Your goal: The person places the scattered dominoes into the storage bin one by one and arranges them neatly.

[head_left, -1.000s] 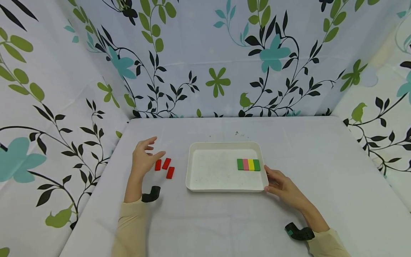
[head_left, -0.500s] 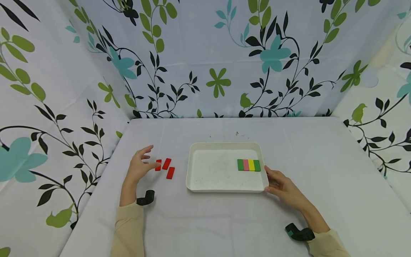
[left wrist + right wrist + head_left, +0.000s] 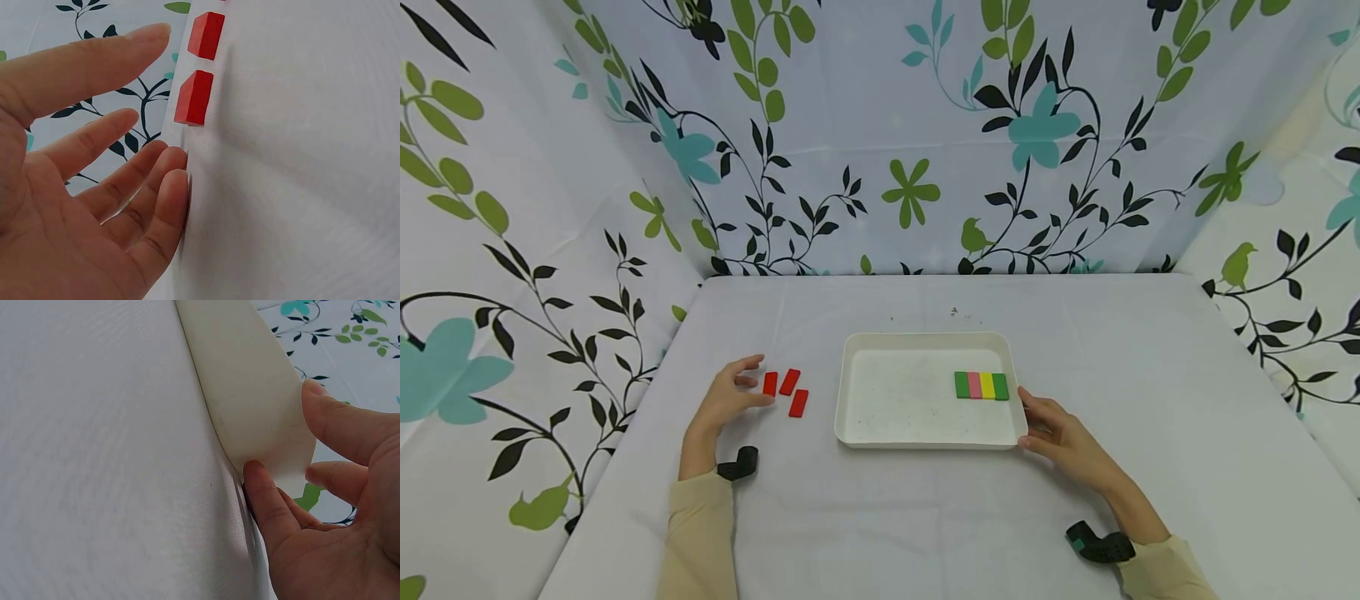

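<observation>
Three red rectangular blocks (image 3: 798, 403) lie loose on the white table to the left of the tray. Two of the red blocks (image 3: 194, 98) show upright sides in the left wrist view. My left hand (image 3: 727, 396) is beside the leftmost one, thumb and fingers spread apart with nothing between them. A shallow cream tray (image 3: 887, 437) stands mid-table. Inside it, near the right end, a row of green, pink, yellow and green blocks (image 3: 981, 385) sits side by side. My right hand (image 3: 1060, 433) holds the tray's near right corner, with fingertips against its outer wall (image 3: 250, 381).
Floral curtains (image 3: 850, 125) hang behind and on both sides of the table (image 3: 880, 517). Small dark crumbs (image 3: 954, 312) lie on the cloth behind the tray. Each wrist wears a black camera mount (image 3: 1101, 543).
My left hand has drawn back toward me and to the left, from above the red blocks to beside them. My right hand, the tray and the blocks have stayed put.
</observation>
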A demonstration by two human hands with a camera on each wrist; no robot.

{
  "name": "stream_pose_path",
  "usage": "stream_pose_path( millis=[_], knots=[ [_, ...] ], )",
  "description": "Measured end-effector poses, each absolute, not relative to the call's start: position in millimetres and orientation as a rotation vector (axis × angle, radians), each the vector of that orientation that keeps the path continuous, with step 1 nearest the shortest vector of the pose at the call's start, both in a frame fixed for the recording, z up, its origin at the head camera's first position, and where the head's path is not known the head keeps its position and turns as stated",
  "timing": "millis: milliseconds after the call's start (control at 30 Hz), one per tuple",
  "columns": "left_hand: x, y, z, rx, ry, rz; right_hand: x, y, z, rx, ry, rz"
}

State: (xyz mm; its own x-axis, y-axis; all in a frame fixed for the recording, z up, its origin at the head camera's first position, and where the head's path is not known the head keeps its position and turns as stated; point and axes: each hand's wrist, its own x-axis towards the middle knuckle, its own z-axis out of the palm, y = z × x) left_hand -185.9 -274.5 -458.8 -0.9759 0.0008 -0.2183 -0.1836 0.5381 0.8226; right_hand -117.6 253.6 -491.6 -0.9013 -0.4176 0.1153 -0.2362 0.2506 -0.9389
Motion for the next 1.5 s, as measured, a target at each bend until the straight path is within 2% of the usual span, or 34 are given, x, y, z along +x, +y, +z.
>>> stream_pose_path(
  millis=[700,1500],
  knots=[
    [-190.1,-273.0,-475.7,-0.136,2.715,1.274,-117.7,254.5,-492.8,-0.642,2.331,-1.744],
    [-189.6,-273.4,-476.5,-0.122,2.751,1.281,-117.1,254.0,-492.6,-0.675,2.344,-1.741]
  ],
)
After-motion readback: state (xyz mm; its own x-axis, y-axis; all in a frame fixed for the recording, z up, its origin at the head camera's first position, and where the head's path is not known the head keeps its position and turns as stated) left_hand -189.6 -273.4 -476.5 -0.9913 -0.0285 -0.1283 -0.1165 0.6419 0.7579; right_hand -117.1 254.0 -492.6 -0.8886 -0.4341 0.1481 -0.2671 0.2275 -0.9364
